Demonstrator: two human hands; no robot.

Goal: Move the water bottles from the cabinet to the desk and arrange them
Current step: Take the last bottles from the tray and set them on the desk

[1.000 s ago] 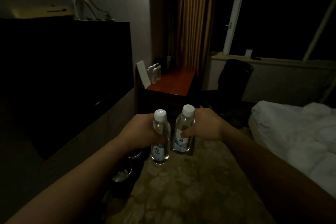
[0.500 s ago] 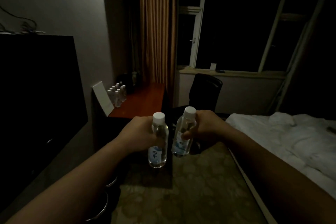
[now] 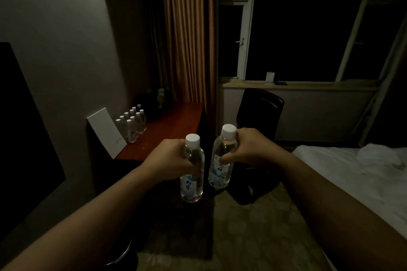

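I carry two clear water bottles with white caps, upright, side by side in front of me. My left hand [image 3: 170,159] grips the left bottle [image 3: 192,180] around its upper body. My right hand [image 3: 247,149] grips the right bottle [image 3: 221,171], held a little higher. Ahead to the left is the reddish wooden desk [image 3: 174,125]. Several bottles [image 3: 132,124] stand in rows at its back left by the wall. The room is dim.
A white card [image 3: 105,132] leans against the wall at the desk's near end. A black chair [image 3: 259,112] stands right of the desk under the window. A bed with white sheets [image 3: 356,174] fills the right. A dark screen [image 3: 24,130] is at left, a round bin [image 3: 120,253] below.
I have walked forward: the desk and its bottles are nearer and larger, and the dark screen has slid off to the left. Both hands keep their bottles.
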